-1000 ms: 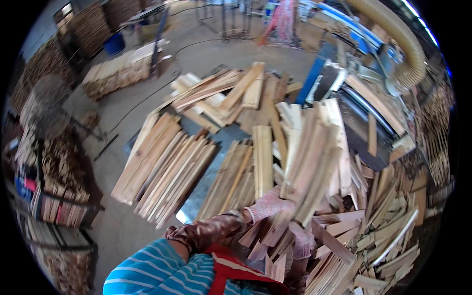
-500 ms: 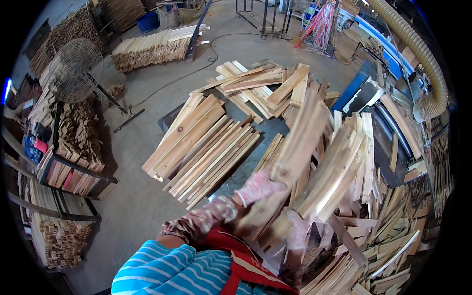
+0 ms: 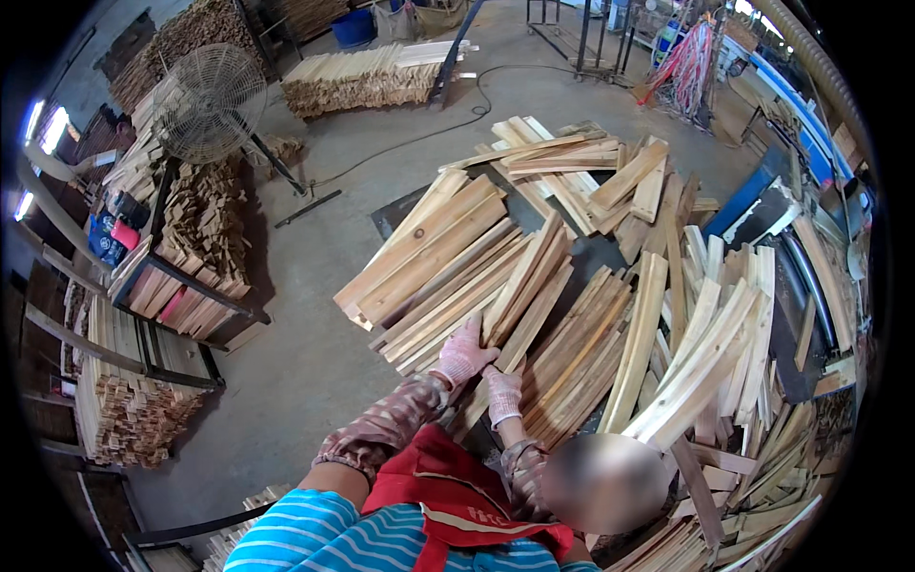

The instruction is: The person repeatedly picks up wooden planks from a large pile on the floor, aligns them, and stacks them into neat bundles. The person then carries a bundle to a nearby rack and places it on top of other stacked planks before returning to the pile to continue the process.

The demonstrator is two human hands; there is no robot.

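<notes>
My left hand (image 3: 464, 351), in a pale pinkish glove, is closed at the near end of a small bunch of narrow wooden boards (image 3: 531, 286). Close beside it my gloved right hand (image 3: 503, 393) grips the same bunch at its near right corner; its fingertips are partly hidden. The bunch lies slanting over a row of similar boards (image 3: 443, 319). Wider planks (image 3: 424, 253), one with a dark knot, rest just left of that row. To the right of my hands another row of browner boards (image 3: 581, 357) lies side by side.
A loose heap of boards (image 3: 610, 176) lies beyond the rows. Pale planks (image 3: 701, 362) and scrap strips (image 3: 762, 486) pile up on the right, near a machine with a black roller (image 3: 805, 276). A standing fan (image 3: 210, 105) and stacked wood (image 3: 143, 410) are at the left.
Both hands have left the two planks on the right and moved left onto the small bunch of boards. Those planks now lie on the right side. The view has shifted, too.
</notes>
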